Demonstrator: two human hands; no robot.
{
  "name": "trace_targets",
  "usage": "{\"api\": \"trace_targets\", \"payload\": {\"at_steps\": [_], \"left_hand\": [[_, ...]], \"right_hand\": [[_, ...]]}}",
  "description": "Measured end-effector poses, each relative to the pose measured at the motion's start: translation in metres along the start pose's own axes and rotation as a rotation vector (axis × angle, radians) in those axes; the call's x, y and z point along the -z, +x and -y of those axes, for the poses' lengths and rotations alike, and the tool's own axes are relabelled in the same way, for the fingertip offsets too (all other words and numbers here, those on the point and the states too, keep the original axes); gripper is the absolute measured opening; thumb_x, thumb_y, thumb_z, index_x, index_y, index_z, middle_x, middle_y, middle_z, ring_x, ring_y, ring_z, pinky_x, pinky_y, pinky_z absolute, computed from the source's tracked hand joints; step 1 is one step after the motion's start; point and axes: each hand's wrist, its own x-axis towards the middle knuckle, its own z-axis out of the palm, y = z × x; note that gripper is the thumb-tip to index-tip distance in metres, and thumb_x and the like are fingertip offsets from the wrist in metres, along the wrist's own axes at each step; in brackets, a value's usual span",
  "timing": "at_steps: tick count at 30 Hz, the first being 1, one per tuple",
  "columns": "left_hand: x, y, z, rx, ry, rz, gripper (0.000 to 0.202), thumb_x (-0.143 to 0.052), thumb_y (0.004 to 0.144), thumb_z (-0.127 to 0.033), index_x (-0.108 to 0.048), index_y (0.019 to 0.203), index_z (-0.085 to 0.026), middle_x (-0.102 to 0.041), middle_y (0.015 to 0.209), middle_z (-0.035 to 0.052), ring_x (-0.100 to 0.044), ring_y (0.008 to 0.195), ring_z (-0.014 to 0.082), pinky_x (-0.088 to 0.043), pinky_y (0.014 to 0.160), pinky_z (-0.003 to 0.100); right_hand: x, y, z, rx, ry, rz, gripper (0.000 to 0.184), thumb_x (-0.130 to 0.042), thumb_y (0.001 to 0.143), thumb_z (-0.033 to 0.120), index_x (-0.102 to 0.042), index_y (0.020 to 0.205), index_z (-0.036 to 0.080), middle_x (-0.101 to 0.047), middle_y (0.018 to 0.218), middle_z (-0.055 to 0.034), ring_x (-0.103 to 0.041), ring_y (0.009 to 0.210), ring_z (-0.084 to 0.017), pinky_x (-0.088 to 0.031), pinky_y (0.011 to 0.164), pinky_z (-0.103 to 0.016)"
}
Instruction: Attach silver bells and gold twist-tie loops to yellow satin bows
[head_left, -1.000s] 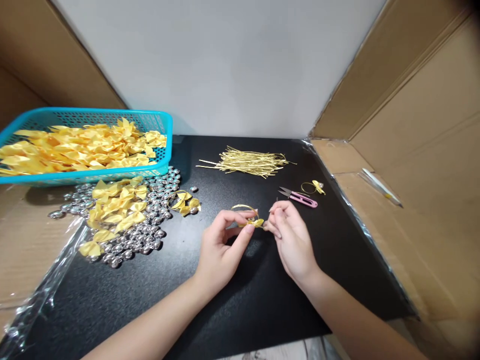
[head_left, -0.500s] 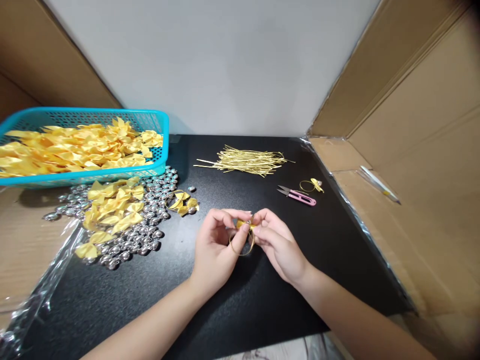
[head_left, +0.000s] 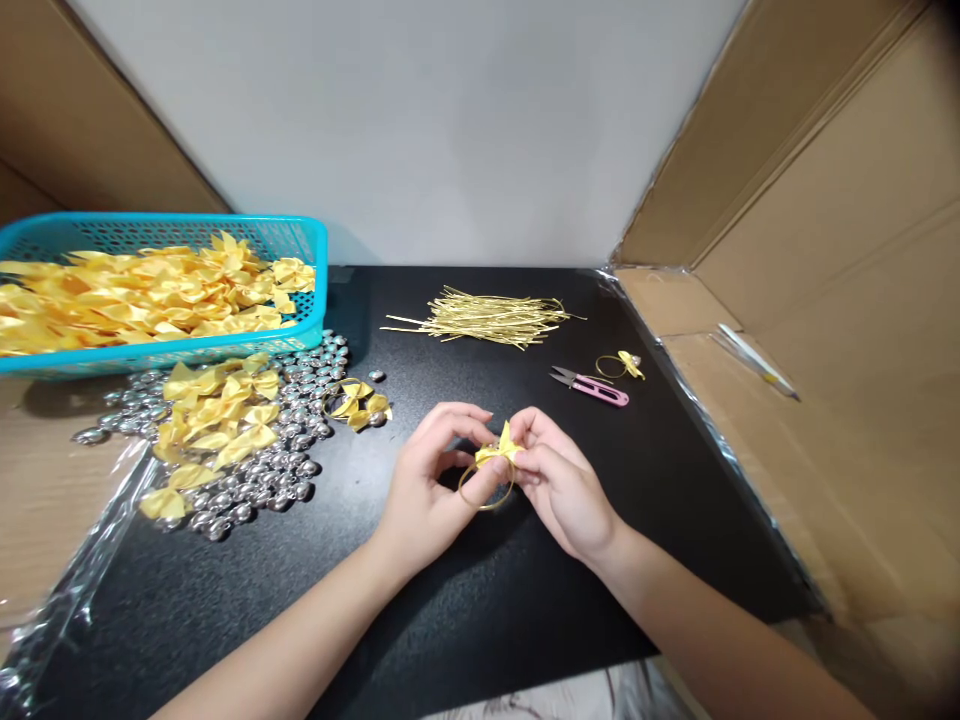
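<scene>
Between my two hands, above the black table, is a yellow ribbon bow (head_left: 501,447) with a loop of gold cord (head_left: 487,507) hanging below it. My left hand (head_left: 435,475) pinches the bow from the left, its thumb at the bow's lower edge. From the right, my right hand (head_left: 559,480) grips the bow with thumb and fingers. Part of the bow is covered by my fingertips. Beyond my right hand lie pink thread snips (head_left: 600,390) with their blades pointing left, and behind them a finished-looking bow with a cord loop (head_left: 628,366).
A turquoise basket (head_left: 324,270) full of yellow bows stands at the back left. In front of it, loose bows (head_left: 217,420) lie among silver jingle bells (head_left: 285,480). A bundle of gold cords (head_left: 491,318) lies at the back. Cardboard walls (head_left: 825,300) flank the table; a white pen-like tool (head_left: 757,362) rests right.
The bow has turned in my fingers, so more of its yellow ribbon now shows and one tail points up. My left fingers have lifted and spread slightly. The view has shifted a little.
</scene>
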Motion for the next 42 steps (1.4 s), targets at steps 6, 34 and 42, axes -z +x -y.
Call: {"api": "trace_targets", "payload": {"at_steps": [6,34,42], "left_hand": [[-0.002,0.004,-0.003,0.169,-0.169,0.042,0.018,-0.07,0.082,-0.03,-0.063,0.07,-0.017,-0.062,0.075,0.0024,-0.059,0.063,0.0117,-0.051,0.056,0.022],[0.012,0.007,-0.009,-0.214,0.153,0.148,0.009,-0.07,0.083,-0.017,-0.068,0.092,-0.017,-0.069,0.082,0.0024,-0.064,0.072,0.0118,-0.05,0.066,0.022],[0.012,0.006,-0.009,0.16,0.007,0.196,0.009,-0.068,0.081,-0.023,-0.062,0.082,-0.017,-0.065,0.074,-0.0001,-0.059,0.067,0.0125,-0.047,0.064,0.024]], "right_hand": [[0.001,0.0,-0.001,0.045,-0.048,0.037,0.014,-0.055,0.063,0.014,-0.05,0.073,0.021,-0.048,0.064,0.0056,-0.043,0.058,-0.01,-0.035,0.057,-0.023],[0.009,-0.003,-0.004,0.149,-0.011,0.182,0.015,-0.053,0.069,0.01,-0.049,0.077,0.021,-0.045,0.072,0.0039,-0.039,0.066,-0.012,-0.032,0.063,-0.024],[0.01,-0.002,-0.002,0.264,-0.288,0.138,0.013,-0.051,0.076,0.011,-0.045,0.08,0.023,-0.039,0.071,0.0053,-0.034,0.061,-0.011,-0.029,0.057,-0.025]]}}
